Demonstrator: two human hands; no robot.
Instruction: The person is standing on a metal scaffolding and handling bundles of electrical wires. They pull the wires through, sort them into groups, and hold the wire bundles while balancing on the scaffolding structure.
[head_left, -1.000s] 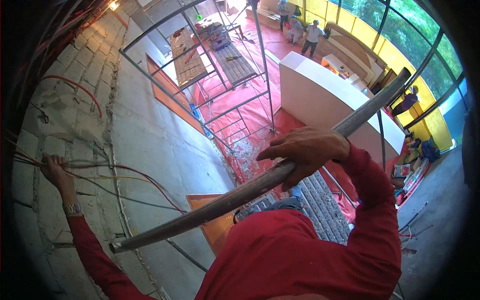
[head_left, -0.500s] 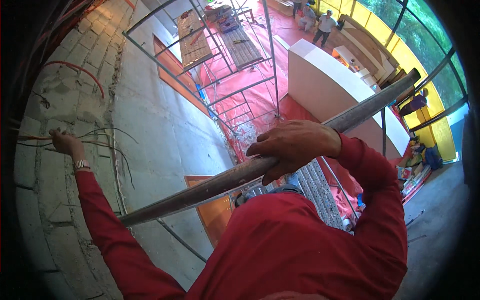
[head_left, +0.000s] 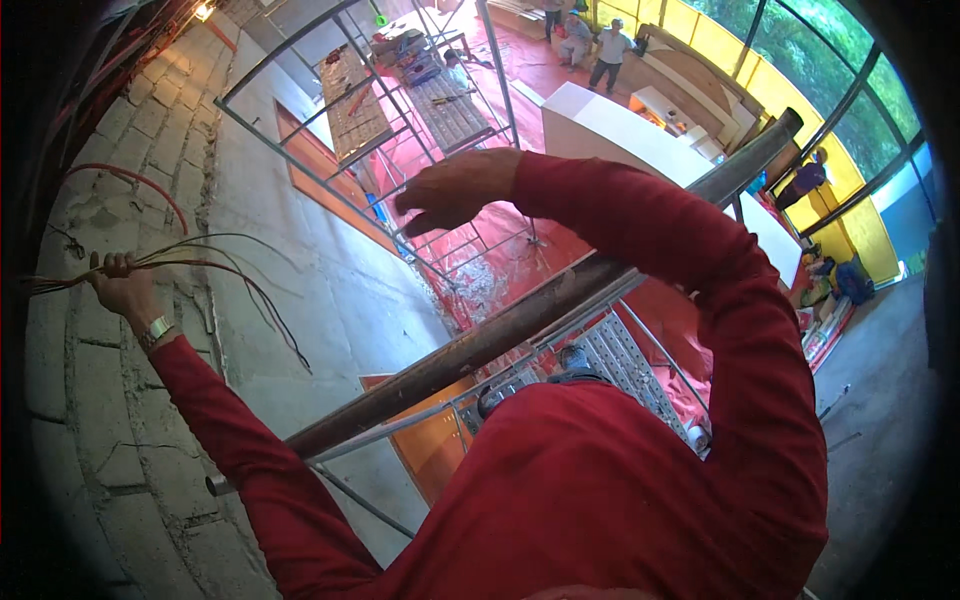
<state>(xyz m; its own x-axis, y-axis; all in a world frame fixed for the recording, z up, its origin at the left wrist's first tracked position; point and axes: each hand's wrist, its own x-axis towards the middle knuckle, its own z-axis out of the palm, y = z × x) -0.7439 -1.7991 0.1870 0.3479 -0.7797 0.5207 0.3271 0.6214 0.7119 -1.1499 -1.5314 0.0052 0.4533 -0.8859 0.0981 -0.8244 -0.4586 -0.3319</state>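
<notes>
Left hand (head_left: pixel 124 288): fingers curled around the bunch of thin cables (head_left: pixel 180 262), at far left by the block wall (head_left: pixel 62 345); loose cable ends fan out to the right of the fist. Right hand (head_left: pixel 458 192): fingers loosely bent, thumb apart, no grip on anything visible, raised off the metal pipe (head_left: pixel 480 345). Pipe slants from near left to far right; right sleeve (head_left: pixel 630 205) crosses in front of it

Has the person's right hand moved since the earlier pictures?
Yes: the right hand has come off the metal pipe it rested on, and is now beyond it, farther left in view.
</notes>
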